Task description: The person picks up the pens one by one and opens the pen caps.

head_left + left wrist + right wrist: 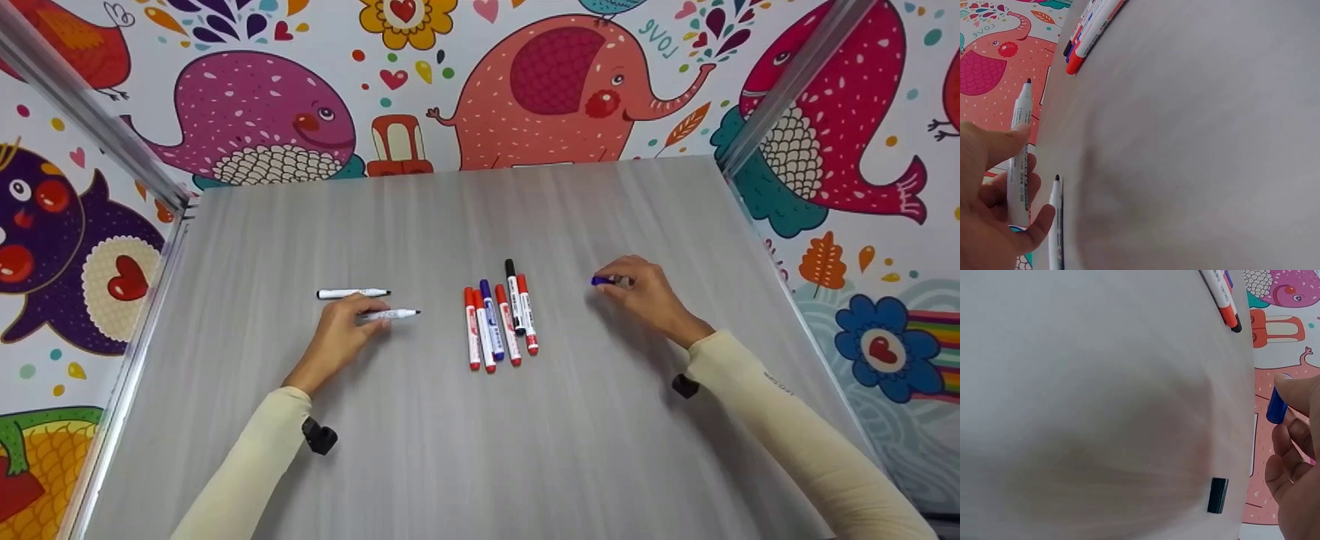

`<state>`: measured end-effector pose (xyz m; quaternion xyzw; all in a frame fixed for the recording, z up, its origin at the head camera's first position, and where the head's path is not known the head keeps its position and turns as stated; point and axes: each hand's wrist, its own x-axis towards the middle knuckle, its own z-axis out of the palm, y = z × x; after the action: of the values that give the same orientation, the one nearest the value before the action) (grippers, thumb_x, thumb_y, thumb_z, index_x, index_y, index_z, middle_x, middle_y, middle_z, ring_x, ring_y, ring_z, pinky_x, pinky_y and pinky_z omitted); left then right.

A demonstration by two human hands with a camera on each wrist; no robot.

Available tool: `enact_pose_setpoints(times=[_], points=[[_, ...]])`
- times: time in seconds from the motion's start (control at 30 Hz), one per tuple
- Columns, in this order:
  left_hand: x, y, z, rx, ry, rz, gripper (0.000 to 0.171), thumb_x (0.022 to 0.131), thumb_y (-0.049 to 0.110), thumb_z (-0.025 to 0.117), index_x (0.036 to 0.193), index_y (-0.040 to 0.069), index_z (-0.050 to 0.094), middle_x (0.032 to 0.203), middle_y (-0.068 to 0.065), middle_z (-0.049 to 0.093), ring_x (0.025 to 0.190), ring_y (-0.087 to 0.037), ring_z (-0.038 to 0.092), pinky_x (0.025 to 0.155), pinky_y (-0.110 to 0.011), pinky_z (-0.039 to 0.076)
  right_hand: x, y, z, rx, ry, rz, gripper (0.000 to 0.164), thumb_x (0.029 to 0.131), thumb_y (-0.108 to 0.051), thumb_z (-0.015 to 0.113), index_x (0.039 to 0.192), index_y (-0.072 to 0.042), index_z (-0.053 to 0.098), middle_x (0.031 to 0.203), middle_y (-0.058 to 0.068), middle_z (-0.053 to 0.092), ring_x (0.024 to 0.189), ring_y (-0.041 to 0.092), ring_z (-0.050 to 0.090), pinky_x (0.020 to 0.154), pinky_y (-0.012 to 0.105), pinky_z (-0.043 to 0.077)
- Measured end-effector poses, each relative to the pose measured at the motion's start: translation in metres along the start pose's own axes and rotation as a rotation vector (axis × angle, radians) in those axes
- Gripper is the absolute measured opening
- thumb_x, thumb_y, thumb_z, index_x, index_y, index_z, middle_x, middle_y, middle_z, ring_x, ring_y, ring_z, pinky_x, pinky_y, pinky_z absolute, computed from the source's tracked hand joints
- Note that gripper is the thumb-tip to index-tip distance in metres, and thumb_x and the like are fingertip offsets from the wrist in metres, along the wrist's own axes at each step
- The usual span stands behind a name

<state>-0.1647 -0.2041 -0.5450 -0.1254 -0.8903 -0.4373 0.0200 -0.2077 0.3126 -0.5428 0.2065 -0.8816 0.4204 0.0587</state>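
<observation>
In the head view my left hand (341, 334) grips a white marker (396, 313), its bare dark tip pointing right. Just beyond that hand lies a second white marker (345, 293) on the table, also uncapped with its tip to the right. Between thumb and fingers, my right hand (649, 292) pinches a blue marker cap (1277, 408), held above the table. A loose black cap (1218, 495) lies on the table below the right hand in the right wrist view.
Between the hands, several capped markers lie side by side: red ones (472, 330), a blue one (492, 321) and a black one (514, 296). The grey wood-grain table (450, 457) ends at a wall (420, 82) printed with cartoon animals. Metal posts (787, 94) stand at its far corners.
</observation>
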Motion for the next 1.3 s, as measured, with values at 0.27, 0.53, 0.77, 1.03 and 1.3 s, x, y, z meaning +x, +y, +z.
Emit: enact_pose_setpoints(times=[0.27,0.53,0.77,1.03,1.3], points=[[-0.003,-0.014,-0.005,0.025,0.009,-0.014,0.017,0.09,-0.004,0.087,0.107,-0.002,0.083,0.106,-0.012,0.079,0.103,-0.032,0.072,0.093,-0.044,0.053,-0.007,0.014,-0.005,-0.02,0.008,0.061,0.02,0.092,0.007,0.084,0.112,0.001,0.085,0.108,0.01,0.08,0.103,0.029,0.067,0.085,0.029,0.049],[-0.006,-0.022,-0.01,0.075,0.011,0.009,0.017,0.09,-0.005,0.086,0.106,-0.004,0.083,0.104,-0.013,0.075,0.101,-0.033,0.07,0.091,-0.048,0.053,-0.014,0.029,-0.011,-0.044,0.038,0.071,0.019,0.092,0.007,0.084,0.111,0.002,0.084,0.11,0.013,0.078,0.104,0.031,0.068,0.085,0.024,0.049],[-0.008,-0.03,-0.011,0.115,0.041,0.044,0.018,0.089,-0.005,0.087,0.107,-0.005,0.082,0.106,-0.015,0.075,0.103,-0.035,0.071,0.093,-0.052,0.053,-0.021,0.042,-0.013,-0.069,0.052,0.044,0.02,0.09,0.009,0.085,0.109,0.004,0.084,0.112,0.018,0.077,0.108,0.037,0.068,0.093,0.015,0.045],[-0.01,-0.041,-0.015,0.176,0.078,0.102,0.018,0.091,-0.005,0.085,0.109,-0.004,0.081,0.111,-0.017,0.075,0.111,-0.037,0.07,0.098,-0.054,0.054,-0.023,0.05,-0.015,-0.116,0.069,0.031,0.018,0.091,0.009,0.084,0.107,0.001,0.084,0.114,0.016,0.078,0.111,0.036,0.066,0.097,0.015,0.041],[-0.01,-0.049,-0.018,0.293,0.156,0.228,0.02,0.087,-0.007,0.088,0.104,-0.003,0.08,0.105,-0.017,0.073,0.102,-0.04,0.069,0.091,-0.061,0.053,-0.023,0.056,-0.018,-0.171,0.081,0.007,0.014,0.093,0.008,0.083,0.106,0.003,0.081,0.111,0.015,0.076,0.107,0.034,0.065,0.096,0.024,0.044]])
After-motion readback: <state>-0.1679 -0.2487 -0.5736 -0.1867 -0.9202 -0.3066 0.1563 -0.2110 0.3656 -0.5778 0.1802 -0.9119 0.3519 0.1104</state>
